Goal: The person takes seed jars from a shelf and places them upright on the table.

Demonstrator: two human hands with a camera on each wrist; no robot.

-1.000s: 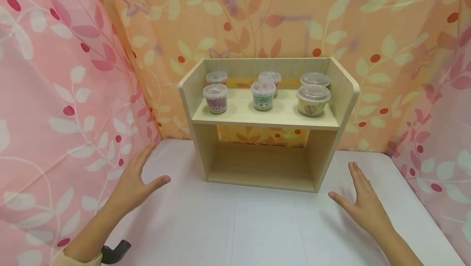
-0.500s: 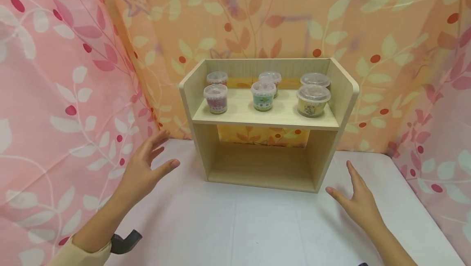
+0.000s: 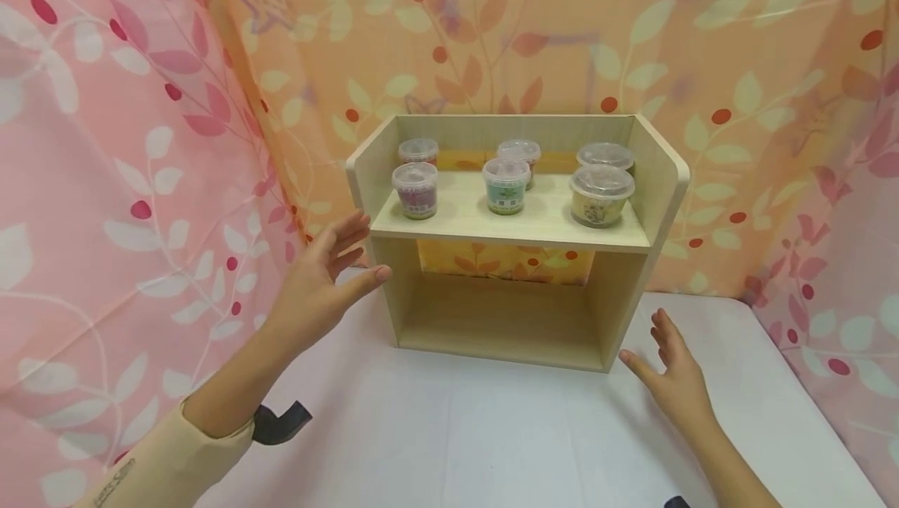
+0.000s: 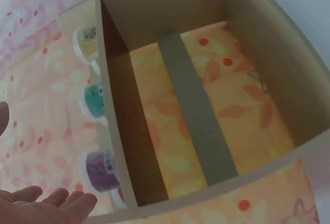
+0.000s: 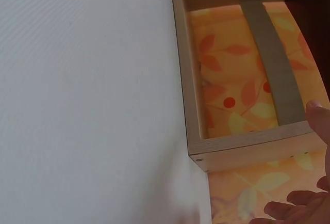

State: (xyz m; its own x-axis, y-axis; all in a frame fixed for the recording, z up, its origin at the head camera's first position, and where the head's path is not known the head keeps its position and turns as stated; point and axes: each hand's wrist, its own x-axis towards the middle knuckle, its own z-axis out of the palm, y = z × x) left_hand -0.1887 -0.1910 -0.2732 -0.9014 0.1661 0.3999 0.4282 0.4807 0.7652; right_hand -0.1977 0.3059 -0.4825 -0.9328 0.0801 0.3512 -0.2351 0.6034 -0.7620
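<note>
A pale wooden shelf [image 3: 506,241] carries several lidded cups on its upper board. At the front left stands a purple cup [image 3: 417,193], a teal one [image 3: 506,188] is at the middle, and a yellow one [image 3: 598,197] at the right. My left hand [image 3: 316,289], fingers apart and slightly bent, is in front of the shelf's left side, holding nothing; in the left wrist view its fingertips [image 4: 85,203] appear near the purple cup [image 4: 102,172]. My right hand [image 3: 677,379] hangs empty beside the shelf's lower right corner, thumb and fingers spread.
Three more lidded cups stand behind the front ones, including a clear-lidded one [image 3: 605,155] at the right. The lower compartment [image 3: 502,317] holds nothing visible. Patterned cloth [image 3: 506,32] hangs behind and at both sides of the white table [image 3: 456,422].
My left hand has moved up and right, closer to the shelf's left side, its fingers bending slightly. My right hand has shifted slightly left. The cups stay in place on the shelf.
</note>
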